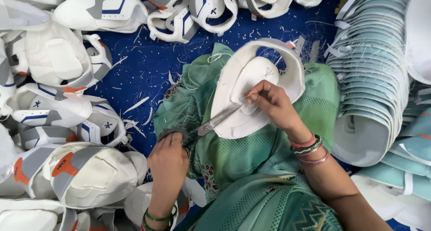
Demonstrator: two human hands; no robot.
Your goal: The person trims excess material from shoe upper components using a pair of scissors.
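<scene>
The left hand (168, 161) is closed around the handles of the scissors (211, 125), whose blades point toward the right hand (271, 103). The right hand pinches the white shoe upper (251, 78), which rests on the green-clad lap directly beneath it. The upper appears light, soft and pliable, with stitched padded panels; grip it at the rim. Loose threads suggest fraying edges. Finished uppers (85, 172) lie left of the left hand.

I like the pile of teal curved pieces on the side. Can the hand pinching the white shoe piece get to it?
Probably yes: the right hand lies near the stacked teal shoe pieces, with only green cloth between. It holds the white shoe upper, though.
</scene>
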